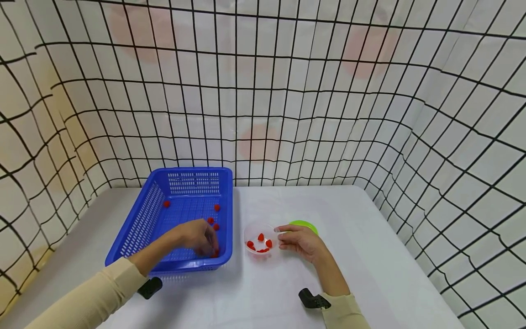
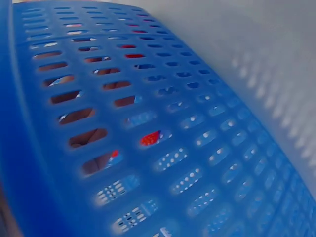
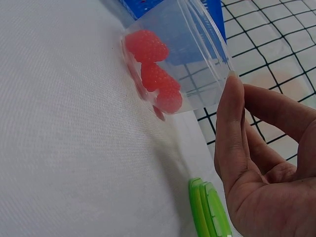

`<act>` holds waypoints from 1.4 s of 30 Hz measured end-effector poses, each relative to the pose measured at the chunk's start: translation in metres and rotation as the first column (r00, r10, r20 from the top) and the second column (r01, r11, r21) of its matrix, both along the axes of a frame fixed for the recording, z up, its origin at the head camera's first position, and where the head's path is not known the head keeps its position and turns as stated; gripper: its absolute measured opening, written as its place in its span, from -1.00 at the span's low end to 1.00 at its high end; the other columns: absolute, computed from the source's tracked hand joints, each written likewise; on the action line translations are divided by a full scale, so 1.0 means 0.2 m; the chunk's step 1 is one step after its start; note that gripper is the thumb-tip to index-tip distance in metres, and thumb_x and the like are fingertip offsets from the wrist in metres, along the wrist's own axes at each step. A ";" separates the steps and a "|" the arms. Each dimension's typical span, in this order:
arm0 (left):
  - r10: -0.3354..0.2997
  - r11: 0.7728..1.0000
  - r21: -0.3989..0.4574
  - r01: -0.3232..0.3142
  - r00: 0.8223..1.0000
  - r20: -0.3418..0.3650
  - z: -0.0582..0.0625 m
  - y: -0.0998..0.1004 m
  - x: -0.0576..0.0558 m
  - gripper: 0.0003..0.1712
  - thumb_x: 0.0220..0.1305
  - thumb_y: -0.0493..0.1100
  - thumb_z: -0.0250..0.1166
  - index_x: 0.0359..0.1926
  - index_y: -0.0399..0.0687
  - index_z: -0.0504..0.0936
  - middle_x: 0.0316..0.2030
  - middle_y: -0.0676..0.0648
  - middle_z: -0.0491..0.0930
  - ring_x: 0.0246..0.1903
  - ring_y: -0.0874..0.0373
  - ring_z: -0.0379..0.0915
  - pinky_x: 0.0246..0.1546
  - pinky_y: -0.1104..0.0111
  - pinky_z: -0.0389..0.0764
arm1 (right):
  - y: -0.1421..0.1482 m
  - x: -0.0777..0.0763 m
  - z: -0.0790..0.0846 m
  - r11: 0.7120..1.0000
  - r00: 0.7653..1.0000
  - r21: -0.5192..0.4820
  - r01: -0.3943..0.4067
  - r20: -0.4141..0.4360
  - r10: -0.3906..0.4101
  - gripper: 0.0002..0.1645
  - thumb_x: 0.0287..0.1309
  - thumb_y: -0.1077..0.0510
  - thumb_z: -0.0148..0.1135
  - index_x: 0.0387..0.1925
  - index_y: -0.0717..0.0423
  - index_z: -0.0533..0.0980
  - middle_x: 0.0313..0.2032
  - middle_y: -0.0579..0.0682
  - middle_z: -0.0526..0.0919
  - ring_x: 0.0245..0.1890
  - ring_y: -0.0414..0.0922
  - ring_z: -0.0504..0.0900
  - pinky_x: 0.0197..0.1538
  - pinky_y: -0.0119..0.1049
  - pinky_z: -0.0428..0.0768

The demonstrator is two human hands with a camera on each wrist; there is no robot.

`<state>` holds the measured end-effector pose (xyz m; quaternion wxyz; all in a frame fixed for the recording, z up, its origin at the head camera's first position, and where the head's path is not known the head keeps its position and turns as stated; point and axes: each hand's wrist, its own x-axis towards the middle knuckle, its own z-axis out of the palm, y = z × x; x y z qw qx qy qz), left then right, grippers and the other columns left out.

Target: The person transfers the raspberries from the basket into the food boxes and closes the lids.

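My left hand [image 1: 202,237] reaches down into the blue basket [image 1: 144,214], fingers bent toward a raspberry [image 1: 215,253] in the near right corner. The fingertips are at that berry, but blur and the basket wall [image 2: 197,148] hide whether they pinch it. Through the wall's slots, parts of the fingers and a red raspberry [image 2: 150,138] show. My right hand [image 1: 302,242] is beside a clear plastic cup [image 1: 246,233], extended fingers touching its rim from the right. Several raspberries [image 3: 158,79] lie in the cup. A green lid [image 1: 306,225] lies behind the right hand.
More raspberries [image 1: 166,204] are scattered on the basket floor. The basket stands left of the cup on a white table [image 1: 255,297]. Black wire mesh [image 1: 296,91] rises along the back and both sides.
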<state>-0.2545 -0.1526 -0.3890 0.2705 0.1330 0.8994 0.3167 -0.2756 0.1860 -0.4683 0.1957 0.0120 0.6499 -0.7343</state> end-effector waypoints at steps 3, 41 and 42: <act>0.016 1.000 -0.002 -0.016 1.000 -0.010 -0.02 0.01 0.01 -0.91 0.14 -0.35 0.44 -0.31 -0.13 0.76 -0.40 -0.06 0.69 -0.41 0.09 0.61 -0.27 0.26 0.74 | 0.00 0.00 0.00 1.000 1.000 -0.003 -0.003 -0.003 0.003 -0.50 0.24 0.34 0.32 0.19 0.43 0.51 -0.14 0.20 0.74 -0.44 -0.13 0.75 -0.16 -0.29 0.77; 0.010 0.995 -0.103 -0.015 0.999 -0.045 -0.07 0.04 0.02 -0.83 0.15 -0.39 0.40 -0.33 -0.02 0.78 -0.40 -0.03 0.64 -0.42 0.10 0.51 -0.41 0.35 0.64 | 0.00 0.00 0.00 1.000 1.000 -0.015 -0.016 -0.015 0.016 -0.49 0.24 0.36 0.30 0.19 0.48 0.48 -0.11 0.17 0.74 -0.44 -0.15 0.74 -0.18 -0.31 0.77; 0.012 0.995 -0.103 -0.017 0.999 -0.049 -0.07 0.04 0.02 -0.82 0.15 -0.39 0.39 -0.32 -0.02 0.78 -0.39 -0.03 0.64 -0.42 0.10 0.52 -0.39 0.33 0.66 | 0.00 0.00 0.00 1.000 1.000 -0.014 -0.013 -0.013 0.013 -0.50 0.23 0.36 0.30 0.19 0.47 0.49 -0.10 0.18 0.74 -0.44 -0.15 0.74 -0.18 -0.31 0.77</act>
